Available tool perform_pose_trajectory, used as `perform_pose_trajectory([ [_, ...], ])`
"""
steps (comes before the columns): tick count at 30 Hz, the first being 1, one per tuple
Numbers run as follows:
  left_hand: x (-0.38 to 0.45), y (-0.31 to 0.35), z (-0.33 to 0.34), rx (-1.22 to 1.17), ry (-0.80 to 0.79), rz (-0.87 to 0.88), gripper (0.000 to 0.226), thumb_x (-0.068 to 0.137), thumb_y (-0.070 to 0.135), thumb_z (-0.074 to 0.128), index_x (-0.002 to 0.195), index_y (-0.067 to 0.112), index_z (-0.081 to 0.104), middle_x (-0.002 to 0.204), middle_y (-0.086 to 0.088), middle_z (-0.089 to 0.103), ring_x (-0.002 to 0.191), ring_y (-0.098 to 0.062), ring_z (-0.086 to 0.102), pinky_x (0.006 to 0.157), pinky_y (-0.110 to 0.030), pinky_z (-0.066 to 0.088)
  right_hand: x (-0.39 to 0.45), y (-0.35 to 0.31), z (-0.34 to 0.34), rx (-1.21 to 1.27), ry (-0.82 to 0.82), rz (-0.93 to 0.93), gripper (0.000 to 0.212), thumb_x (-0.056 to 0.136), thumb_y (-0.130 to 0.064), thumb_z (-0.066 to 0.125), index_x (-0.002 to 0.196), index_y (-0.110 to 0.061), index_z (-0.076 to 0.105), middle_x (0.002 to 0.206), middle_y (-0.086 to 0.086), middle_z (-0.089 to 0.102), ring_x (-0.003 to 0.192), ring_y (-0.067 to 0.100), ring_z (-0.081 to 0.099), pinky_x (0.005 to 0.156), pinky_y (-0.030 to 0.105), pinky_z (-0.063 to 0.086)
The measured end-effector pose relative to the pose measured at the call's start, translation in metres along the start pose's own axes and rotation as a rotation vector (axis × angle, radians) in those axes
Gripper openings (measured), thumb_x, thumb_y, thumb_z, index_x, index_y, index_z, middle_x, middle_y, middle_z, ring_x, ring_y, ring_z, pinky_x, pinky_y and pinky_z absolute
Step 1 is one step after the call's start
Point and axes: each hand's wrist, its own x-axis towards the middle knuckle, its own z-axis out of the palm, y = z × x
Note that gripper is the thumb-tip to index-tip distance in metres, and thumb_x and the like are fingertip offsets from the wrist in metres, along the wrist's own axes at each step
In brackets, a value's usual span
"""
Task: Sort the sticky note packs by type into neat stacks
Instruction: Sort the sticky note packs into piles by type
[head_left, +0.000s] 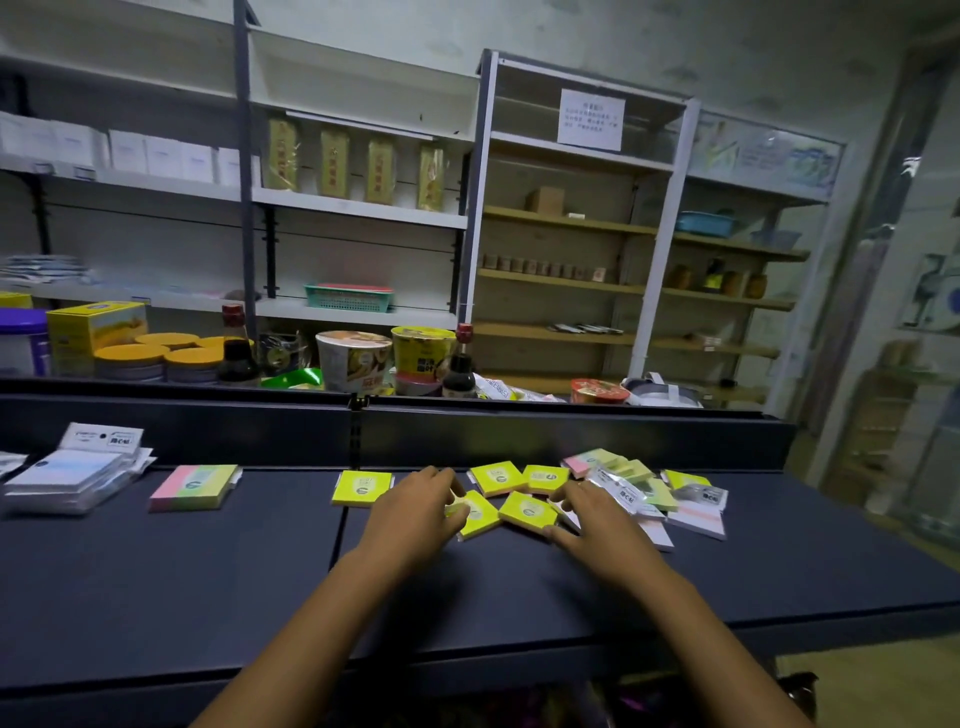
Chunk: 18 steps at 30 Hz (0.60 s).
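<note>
At frame centre, the left hand (415, 512) pinches a yellow pack (475, 514); the right hand (597, 525), fingers spread and empty, rests beside another pack (527, 512).

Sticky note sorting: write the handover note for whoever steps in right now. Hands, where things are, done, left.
Left hand: fingers on a yellow pack in the loose cluster, grip unclear.
Right hand: spread over the edge of the mixed pile, holding nothing that shows.
Done: white packs stack at far left of the dark shelf; pink-and-green stack beside it; one yellow stack started left of the hands.
Left: several yellow packs lie scattered between the hands; the mixed pile on the right, with pastel, white and bagged packs, is unsorted.
</note>
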Motion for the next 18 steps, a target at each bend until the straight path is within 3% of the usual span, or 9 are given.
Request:
perform_pose_trajectory([
  [10,0.087,-0.025,0.062,-0.058,-0.144,-0.125,0.040,0.094,0.045,0.057,0.125,0.022,0.055,0.126,0.000,0.054,0.118,-0.019,0.053,0.089,-0.036,0.048,0.068,0.031,0.021,0.022,-0.008,0.042,0.039,0.093,-0.043,0.059,0.126,-0.024,0.052,0.128,-0.001,0.052,0.122,0.017,0.045,0.099,0.035,0.042],
  [18,0.139,-0.044,0.103,-0.084,-0.302,-0.153,0.090,0.077,0.062,0.070,0.147,0.016,0.037,0.144,-0.004,0.047,0.132,-0.023,0.043,0.105,-0.038,0.042,0.105,0.055,0.030,0.017,0.043,0.008,0.034,0.095,-0.041,0.058,0.124,-0.024,0.053,0.119,-0.004,0.053,0.116,0.015,0.048,0.097,0.032,0.043],
])
